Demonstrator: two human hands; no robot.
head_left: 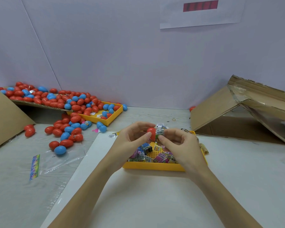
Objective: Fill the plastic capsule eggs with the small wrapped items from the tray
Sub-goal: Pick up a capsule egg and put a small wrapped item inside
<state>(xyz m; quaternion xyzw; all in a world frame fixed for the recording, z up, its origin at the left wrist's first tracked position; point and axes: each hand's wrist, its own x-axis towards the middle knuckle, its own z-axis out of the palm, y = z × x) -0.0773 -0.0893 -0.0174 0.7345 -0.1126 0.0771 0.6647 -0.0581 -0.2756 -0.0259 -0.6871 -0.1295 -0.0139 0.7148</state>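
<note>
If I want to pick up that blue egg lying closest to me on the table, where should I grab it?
Grab the blue egg around its fat middle, coming straight down from above. It lies on its side, so its long rounded flanks face front and back, and a thumb and finger can probably pinch across them. A red egg sits close behind on its left, so approach from the near, open side.

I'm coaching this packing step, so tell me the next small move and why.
Probably push the wrapped item further into the red egg half. The left hand holds the half with its open side towards the right hand, whose fingers pinch the item at its mouth, most of it outside, above the yellow tray.
</note>
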